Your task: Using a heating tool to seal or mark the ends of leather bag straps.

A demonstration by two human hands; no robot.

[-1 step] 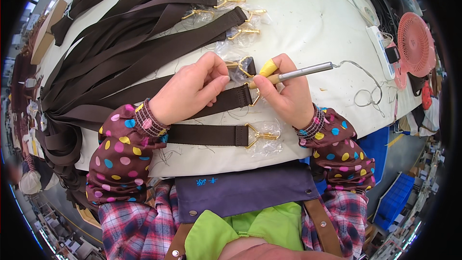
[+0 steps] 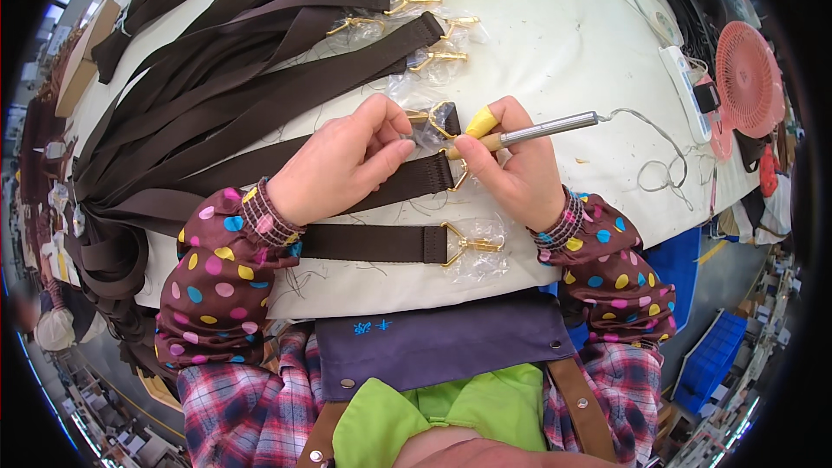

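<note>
My right hand (image 2: 524, 160), a yellow wrap on one finger, grips a corded pen-shaped tool (image 2: 555, 126). Its barrel is steel, its front part wood-coloured, and a thin wire leaves the far right end. The wood-coloured end points left, close to the stitched end of a dark brown webbing strap (image 2: 407, 185) with a gold metal clasp. Above that strap, my left hand (image 2: 347, 160) has thumb and fingers drawn together; anything between them is too small to make out. Nearer me lies another brown strap (image 2: 373, 243), its gold clasp (image 2: 468, 244) in clear plastic.
More brown straps (image 2: 260, 78) fan out at the left and back, several gold clasps in plastic at their ends. A white power strip (image 2: 685, 91) and a pink fan (image 2: 747, 78) stand at the right. Loose wire (image 2: 667, 173) curls on the white table (image 2: 563, 52); blue crates (image 2: 711, 360) are below.
</note>
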